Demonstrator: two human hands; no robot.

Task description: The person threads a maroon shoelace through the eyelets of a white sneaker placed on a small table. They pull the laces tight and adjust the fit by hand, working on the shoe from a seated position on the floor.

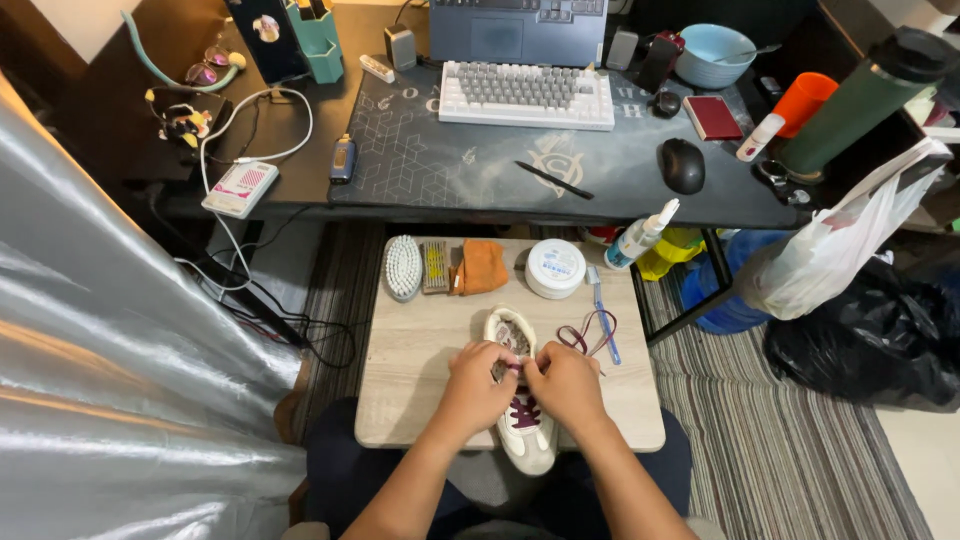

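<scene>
Low and pale, a small wooden worktop [410, 350] sits in front of a dark desk [450, 170] crowded with a keyboard [527, 95], a mouse [682, 165] and a blue bowl [714, 54]. At the near middle of the worktop lies a white shoe [524, 435], its toe towards the desk and its heel hanging just over the near edge, above the person's lap.

Both hands meet over the shoe's tongue. The left hand [477, 385] and the right hand [566, 382] are curled, fingertips pressed close together, and appear to pinch the maroon lace [523, 411] where it crosses the eyelets; the exact grip is hidden behind the knuckles. A loose length of maroon lace [588, 333] lies coiled just beside the shoe on the right, next to a blue toothbrush [603, 315].

Further out along the far edge stand a white bristle brush [403, 266], a smaller brown brush [435, 266], an orange cloth [484, 266], a round white tub [555, 268] and a spray bottle [640, 236] at the corner.

Risks as I judge them: the shoe overhangs the edge, so a firm tug on the lace could tip it into the lap. The loose lace could snag the toothbrush and drag it off. An elbow swung wide might knock the spray bottle, which stands near the worktop's corner.
</scene>
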